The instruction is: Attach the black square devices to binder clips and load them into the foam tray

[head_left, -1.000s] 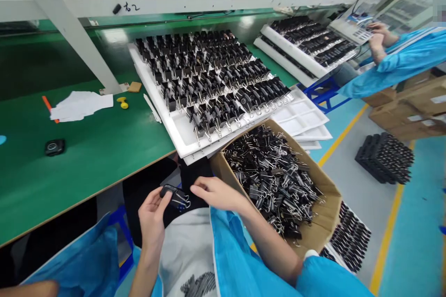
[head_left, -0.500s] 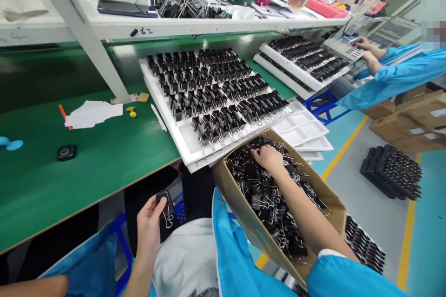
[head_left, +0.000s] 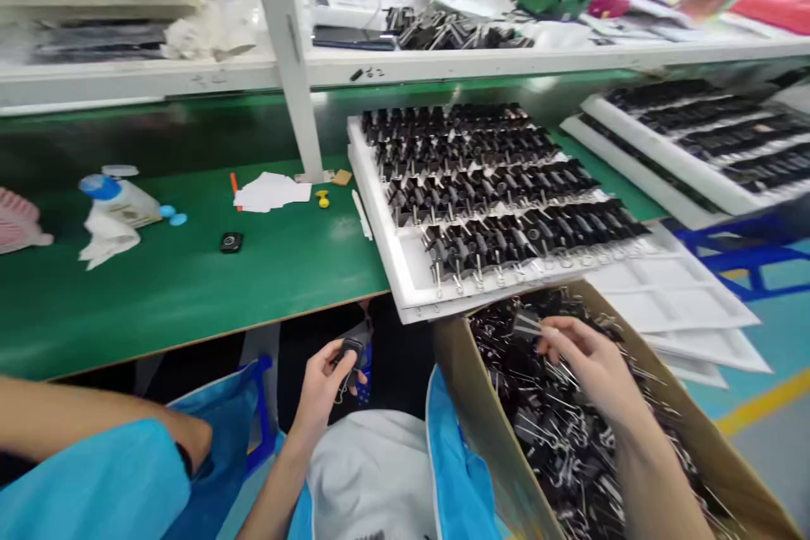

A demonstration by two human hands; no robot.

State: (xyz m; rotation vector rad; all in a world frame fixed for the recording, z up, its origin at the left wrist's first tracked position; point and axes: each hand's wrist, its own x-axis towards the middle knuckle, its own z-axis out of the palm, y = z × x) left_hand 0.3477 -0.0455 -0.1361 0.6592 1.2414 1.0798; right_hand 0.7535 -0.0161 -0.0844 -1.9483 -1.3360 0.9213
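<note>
In the head view my left hand [head_left: 320, 392] is closed at lap height, thumb and fingers around a black binder clip [head_left: 351, 347] with silver wire handles. Over the cardboard box [head_left: 515, 460] my right hand [head_left: 588, 359] pinches another binder clip [head_left: 526, 323] by its metal handles. Loose black clips [head_left: 569, 430] fill this box, wires pointing every way. Behind it, a white tray [head_left: 411, 274] carries rows of clips standing side by side, its front corner jutting past the table edge.
The green table [head_left: 297, 261] holds a small black watch-like device [head_left: 231, 242], white papers [head_left: 272, 191], a yellow knob-like piece [head_left: 323, 199] and a bottle [head_left: 130, 201]. A co-worker's blue sleeve [head_left: 101, 481] is at left. White trays [head_left: 677, 287] lie right; a metal post [head_left: 291, 59] rises behind.
The view has swung right to left, so the table's left part shows more. My right hand has risen from among the loose clips with one in its fingers. My left hand still holds its clip.
</note>
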